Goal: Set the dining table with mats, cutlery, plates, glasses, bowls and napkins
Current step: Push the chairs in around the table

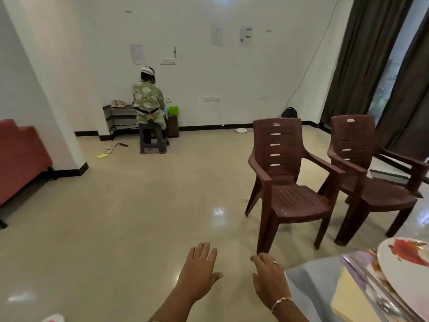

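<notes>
Both hands are spread flat and carry nothing: the left hand (199, 273) and right hand (269, 278) hang over bare floor, probably between trips. At near right, the desk (308, 296) already carries a floral plate (408, 270), cutlery (380, 296) beside it on a mat (362, 263).

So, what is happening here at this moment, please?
A person is setting a dining table, but both hands are empty now. The left hand and right hand are open, held over the floor beside the table. On the table corner lies a plate with a red flower pattern on a mat, with cutlery beside it. Two brown chairs stand nearby. Another person sits far off, facing the wall.
</notes>
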`<state>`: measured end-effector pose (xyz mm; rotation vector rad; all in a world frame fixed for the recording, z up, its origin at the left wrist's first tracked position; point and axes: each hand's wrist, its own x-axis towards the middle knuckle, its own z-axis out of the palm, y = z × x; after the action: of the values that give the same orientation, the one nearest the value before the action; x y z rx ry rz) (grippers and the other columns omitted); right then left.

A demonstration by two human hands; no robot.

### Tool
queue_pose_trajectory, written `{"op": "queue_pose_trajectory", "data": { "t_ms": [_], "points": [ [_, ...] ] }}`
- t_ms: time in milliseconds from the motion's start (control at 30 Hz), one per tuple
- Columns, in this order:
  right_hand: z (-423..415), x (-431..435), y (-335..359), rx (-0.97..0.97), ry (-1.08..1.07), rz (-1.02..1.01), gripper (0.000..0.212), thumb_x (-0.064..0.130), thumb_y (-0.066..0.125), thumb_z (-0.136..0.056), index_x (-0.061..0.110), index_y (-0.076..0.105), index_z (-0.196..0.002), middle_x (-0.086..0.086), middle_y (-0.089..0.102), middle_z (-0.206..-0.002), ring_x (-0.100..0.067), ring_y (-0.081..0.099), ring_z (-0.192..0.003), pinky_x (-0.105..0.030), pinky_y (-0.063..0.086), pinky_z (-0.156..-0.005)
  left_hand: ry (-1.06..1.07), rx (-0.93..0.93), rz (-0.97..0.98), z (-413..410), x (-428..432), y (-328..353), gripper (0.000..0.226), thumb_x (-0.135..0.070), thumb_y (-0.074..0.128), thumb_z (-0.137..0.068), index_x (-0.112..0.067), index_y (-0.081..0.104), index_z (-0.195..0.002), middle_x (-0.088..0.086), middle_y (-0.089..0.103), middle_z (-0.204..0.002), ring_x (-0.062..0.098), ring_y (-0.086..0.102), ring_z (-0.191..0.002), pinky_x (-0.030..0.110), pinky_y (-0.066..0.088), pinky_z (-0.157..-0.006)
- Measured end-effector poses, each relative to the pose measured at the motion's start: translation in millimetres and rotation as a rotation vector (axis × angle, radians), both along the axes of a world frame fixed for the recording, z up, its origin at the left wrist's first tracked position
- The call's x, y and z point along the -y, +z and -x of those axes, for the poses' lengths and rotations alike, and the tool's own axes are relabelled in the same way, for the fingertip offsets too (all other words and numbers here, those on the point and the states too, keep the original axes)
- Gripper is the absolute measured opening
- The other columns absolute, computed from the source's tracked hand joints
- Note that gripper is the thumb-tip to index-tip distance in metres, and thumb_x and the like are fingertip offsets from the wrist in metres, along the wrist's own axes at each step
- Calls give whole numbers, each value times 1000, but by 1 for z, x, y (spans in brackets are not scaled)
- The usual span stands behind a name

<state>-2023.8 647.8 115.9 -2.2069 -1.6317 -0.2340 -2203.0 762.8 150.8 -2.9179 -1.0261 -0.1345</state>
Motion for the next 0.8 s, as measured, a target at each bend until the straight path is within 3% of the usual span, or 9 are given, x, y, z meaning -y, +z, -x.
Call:
{"op": "queue_pose_trajectory", "data": {
  "t_ms": [100, 233, 333, 433, 500, 567, 667, 733, 800],
  "points": [
    [-37, -64, -8, -23, -35, -24, 62, 20, 90, -23, 25, 64, -79, 8, 60, -75, -12, 63, -59, -24, 50, -49, -23, -1, 9, -41, -64, -5, 55, -60, 28, -72, -19, 47, -104, 4, 72, -97, 20, 71, -89, 33, 58, -72],
    [-105, -156, -4, -25, -79, -56, 62, 22, 88, -23, 27, 63, -79, 9, 60, -75, -10, 62, -59, -22, 48, -48, -75, -45, 7, -106, -159, 2, 59, -66, 41, -69, -20, 46, -105, 3, 73, -97, 19, 71, -90, 32, 58, -72],
    [-163, -220, 5, -33, -130, -68, 61, 19, 88, -24, 27, 64, -80, 8, 61, -76, -10, 62, -60, -23, 50, -48, -154, -85, -10, -160, -228, 20, 55, -64, 38, -70, -20, 46, -102, 3, 73, -96, 19, 71, -88, 31, 58, -70],
    [-212, -277, 13, -30, -201, -70, 59, 18, 86, -26, 26, 65, -80, 8, 60, -76, -12, 62, -60, -25, 50, -47, -199, -66, -18, -213, -297, 27, 70, -67, 70, -56, -18, 48, -102, 4, 72, -95, 20, 71, -87, 32, 58, -70],
    [-237, -309, 16, -31, -232, -56, 57, 17, 86, -26, 26, 64, -78, 7, 59, -74, -13, 61, -58, -25, 49, -45, -185, -31, 11, -242, -332, 28, 56, -63, 54, -69, -18, 55, -102, 4, 72, -95, 21, 71, -86, 33, 58, -69],
    [-260, -340, 16, -18, -242, -62, 58, 17, 87, -26, 25, 63, -78, 6, 59, -74, -14, 61, -57, -25, 48, -45, -184, -85, 72, -268, -368, 23, 55, -59, 33, -72, -18, 55, -103, 4, 72, -94, 21, 71, -86, 33, 58, -69],
    [-299, -394, 19, 2, -284, -82, 59, 20, 90, -26, 25, 64, -79, 7, 60, -73, -14, 61, -55, -24, 48, -44, -173, -89, 45, -311, -428, 17, 59, -58, 30, -73, -17, 63, -99, 5, 72, -94, 22, 71, -85, 35, 58, -69],
    [-326, -435, 19, 19, -320, -76, 56, 21, 91, -28, 24, 64, -77, 6, 59, -71, -15, 60, -53, -24, 48, -43, -172, -104, 52, -341, -470, 20, 62, -56, 30, -79, -13, 68, -103, 10, 68, -106, 28, 68, -97, 39, 56, -79],
    [-353, -478, 17, 38, -357, -68, 53, 21, 91, -30, 24, 64, -76, 4, 58, -69, -15, 59, -54, -25, 48, -43, -208, -84, 43, -369, -515, 25, 61, -52, 32, -92, -9, 46, -134, 14, 42, -141, 33, 41, -132, 44, 34, -108]
  ]
}}
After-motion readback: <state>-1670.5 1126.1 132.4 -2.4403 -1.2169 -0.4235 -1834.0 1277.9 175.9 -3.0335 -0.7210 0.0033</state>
